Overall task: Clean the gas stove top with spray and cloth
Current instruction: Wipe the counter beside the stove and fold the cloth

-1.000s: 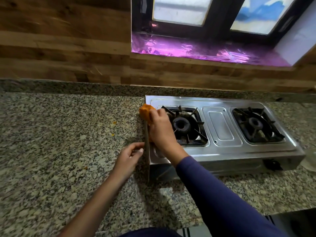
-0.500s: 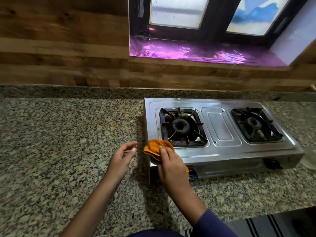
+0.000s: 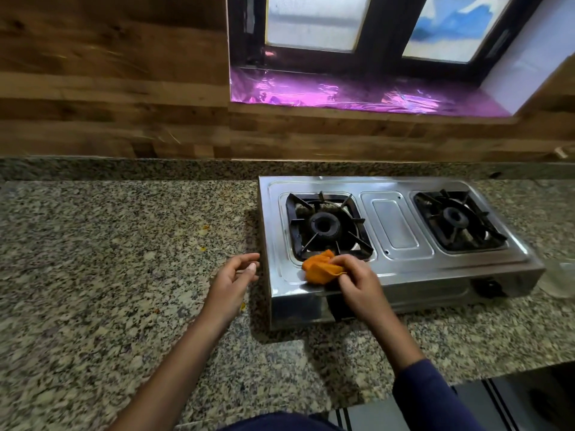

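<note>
Nearest the camera, a dark blue sleeve (image 3: 435,396) covers the right forearm, while the left forearm is bare; both reach out over the speckled granite worktop (image 3: 109,259). The left grip (image 3: 231,281), a bare hand, hangs above the worktop just beside the stove's left edge, its fingers loosely curled and holding nothing; whether a fingertip touches the metal cannot be told. The right grip (image 3: 357,281) is pinched around a bunched orange cloth (image 3: 320,269), pressing it onto the steel top of the gas stove (image 3: 401,275) at the near left, just in front of the left burner (image 3: 325,227) and its black pan support. Further right on the stove sit a flat raised steel panel (image 3: 395,225) and then the right burner (image 3: 455,217). A black knob (image 3: 490,287) shows on the stove's front face. Behind the worktop rises a wooden plank wall (image 3: 109,88), and above the stove a window sill lined with shiny purple foil (image 3: 342,91) lies under a dark-framed window (image 3: 311,23)
</note>
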### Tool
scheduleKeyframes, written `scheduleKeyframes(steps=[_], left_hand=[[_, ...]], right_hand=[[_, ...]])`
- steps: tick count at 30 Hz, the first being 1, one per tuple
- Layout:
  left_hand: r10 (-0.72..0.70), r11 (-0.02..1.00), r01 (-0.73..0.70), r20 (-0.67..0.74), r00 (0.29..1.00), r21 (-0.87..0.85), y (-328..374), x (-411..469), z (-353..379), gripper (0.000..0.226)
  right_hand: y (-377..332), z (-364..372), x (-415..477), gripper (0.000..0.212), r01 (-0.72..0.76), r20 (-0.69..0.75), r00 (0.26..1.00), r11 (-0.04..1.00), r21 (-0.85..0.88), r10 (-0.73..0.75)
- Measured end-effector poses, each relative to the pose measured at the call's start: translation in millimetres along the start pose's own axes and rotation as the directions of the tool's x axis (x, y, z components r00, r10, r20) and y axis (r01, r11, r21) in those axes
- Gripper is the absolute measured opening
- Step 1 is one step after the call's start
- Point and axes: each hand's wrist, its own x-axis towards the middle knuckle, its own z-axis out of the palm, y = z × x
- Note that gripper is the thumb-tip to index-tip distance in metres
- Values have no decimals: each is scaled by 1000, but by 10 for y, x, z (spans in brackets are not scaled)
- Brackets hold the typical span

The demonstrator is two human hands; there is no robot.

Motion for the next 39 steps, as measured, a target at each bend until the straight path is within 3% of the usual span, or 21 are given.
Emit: scheduleKeyframes(steps=[1, 3, 7, 9, 11, 14, 18, 21, 26, 34, 39], left_hand=[[4, 1000, -4, 3, 1000, 0, 6, 2, 7, 22], [-4, 1000, 4, 3, 1000, -12, -15, 30, 5, 21], [-6, 996, 3, -35, 999, -93, -13, 60, 0, 25], [-1, 991, -16, -124, 992, -135, 27, 45, -31, 31], [10, 991, -39, -219, 976, -128, 50, 35, -118, 38], [16, 992, -52, -282, 959, -119, 3, 64, -278, 38], [-2, 994, -29, -283, 959, -108, -98, 76, -322, 36], [-6, 995, -19, -240, 971, -101, -87, 50, -252, 35], [16, 995, -33, -180, 984, -93, -34, 16, -184, 33], [23, 993, -41, -167, 986, -110, -16, 84, -78, 36], [34, 992, -52, -156, 987, -115, -17, 61, -46, 36]], right_hand=[[-10, 67, 33, 30, 59, 43, 998, 992, -108, -55], [-162, 233, 44, 31, 130, 137, 985, 978, -165, -108], [-554, 707, 93, 37, 238, 242, 947, 968, -77, -213], [-760, 852, 162, 38, 172, 184, 963, 974, 147, -198], [-872, 911, 252, 38, 120, 16, 992, 964, 235, -128], [-862, 923, 393, 39, 84, -171, 982, 996, 36, -77], [-897, 1014, 560, 34, 3, -14, 1000, 921, -390, -9], [-1069, 1070, 620, 36, -62, 9, 997, 835, -546, 80], [-1113, 1037, 533, 37, -116, 59, 983, 825, -553, 177], [-871, 666, 29, 28, -50, 129, 983, 870, -491, 129], [-632, 351, -38, 27, -51, 82, 989, 797, -601, 124]])
